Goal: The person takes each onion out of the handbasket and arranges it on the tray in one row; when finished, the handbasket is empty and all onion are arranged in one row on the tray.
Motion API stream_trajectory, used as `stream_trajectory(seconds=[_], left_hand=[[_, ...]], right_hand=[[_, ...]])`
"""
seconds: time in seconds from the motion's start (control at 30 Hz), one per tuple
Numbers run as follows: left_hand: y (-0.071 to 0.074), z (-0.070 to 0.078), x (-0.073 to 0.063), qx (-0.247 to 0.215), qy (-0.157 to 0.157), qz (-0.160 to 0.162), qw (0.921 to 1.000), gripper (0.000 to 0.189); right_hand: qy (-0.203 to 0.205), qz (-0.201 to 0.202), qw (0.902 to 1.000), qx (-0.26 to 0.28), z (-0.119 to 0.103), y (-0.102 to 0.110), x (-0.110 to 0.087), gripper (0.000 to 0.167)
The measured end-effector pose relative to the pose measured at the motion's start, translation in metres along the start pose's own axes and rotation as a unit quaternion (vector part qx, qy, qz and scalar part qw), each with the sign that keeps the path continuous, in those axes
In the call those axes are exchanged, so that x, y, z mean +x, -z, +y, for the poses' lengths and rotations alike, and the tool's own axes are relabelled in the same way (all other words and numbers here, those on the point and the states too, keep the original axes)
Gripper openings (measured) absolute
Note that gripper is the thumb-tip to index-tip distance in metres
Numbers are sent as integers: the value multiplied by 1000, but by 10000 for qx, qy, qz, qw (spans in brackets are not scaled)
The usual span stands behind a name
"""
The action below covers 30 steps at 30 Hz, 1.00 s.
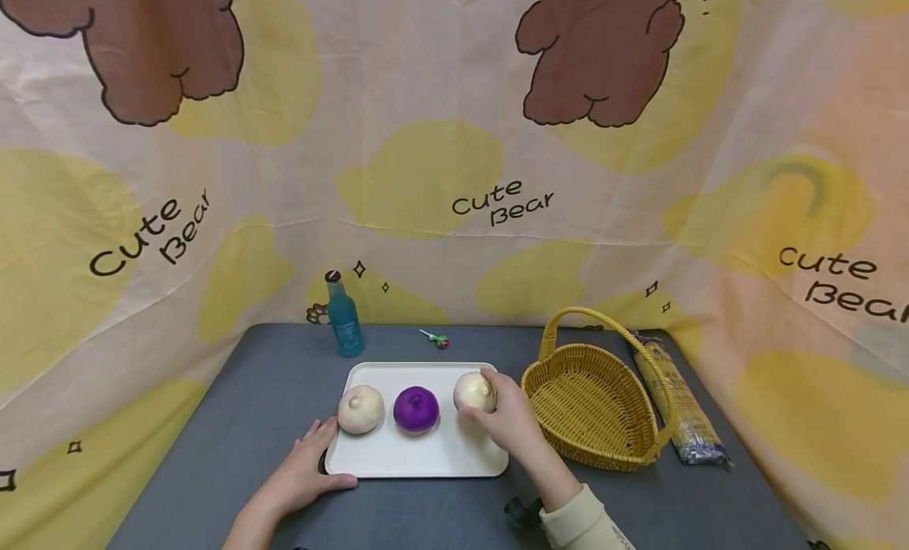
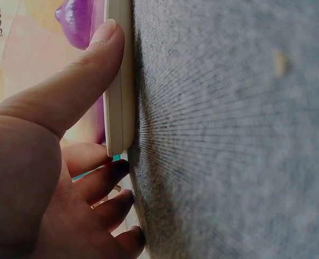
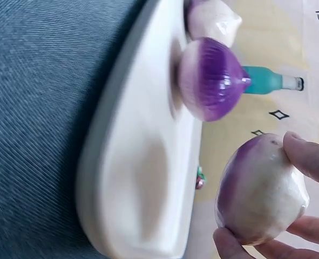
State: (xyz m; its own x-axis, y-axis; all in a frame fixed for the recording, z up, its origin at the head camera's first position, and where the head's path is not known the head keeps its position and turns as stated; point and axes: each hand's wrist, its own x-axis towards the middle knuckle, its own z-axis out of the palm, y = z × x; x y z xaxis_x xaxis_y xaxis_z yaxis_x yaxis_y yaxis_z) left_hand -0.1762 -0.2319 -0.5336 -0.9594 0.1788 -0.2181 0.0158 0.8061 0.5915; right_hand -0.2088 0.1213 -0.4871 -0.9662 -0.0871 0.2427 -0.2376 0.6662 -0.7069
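My right hand holds a white-and-purple onion between thumb and fingers. In the right wrist view it hangs above the right end of a white tray. A second onion, pale on top, sits at the tray's left end. Between them rests a purple-topped onion with a pointed tip. Around the tray's front left corner lies my left hand, fingers spread along the left side. Its thumb stretches along the front rim in the left wrist view.
Right of the tray stands a woven basket with a tall handle. Beside it lies a long clear-and-yellow packet. A blue bottle and a small lollipop are behind the tray. A printed cloth hangs around the grey table.
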Motion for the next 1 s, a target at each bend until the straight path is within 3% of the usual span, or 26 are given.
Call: stream_trajectory(seconds=[0.57,1.0], left_hand=[[0,-1,3,12,96,-48,9999,124],[-1,-2,3,-9,129,-75,9999,124]], right_hand=[[-413,-389,9982,-207,16,-23,5,74],[-428,-458,9976,-279,19,-27,3,77]])
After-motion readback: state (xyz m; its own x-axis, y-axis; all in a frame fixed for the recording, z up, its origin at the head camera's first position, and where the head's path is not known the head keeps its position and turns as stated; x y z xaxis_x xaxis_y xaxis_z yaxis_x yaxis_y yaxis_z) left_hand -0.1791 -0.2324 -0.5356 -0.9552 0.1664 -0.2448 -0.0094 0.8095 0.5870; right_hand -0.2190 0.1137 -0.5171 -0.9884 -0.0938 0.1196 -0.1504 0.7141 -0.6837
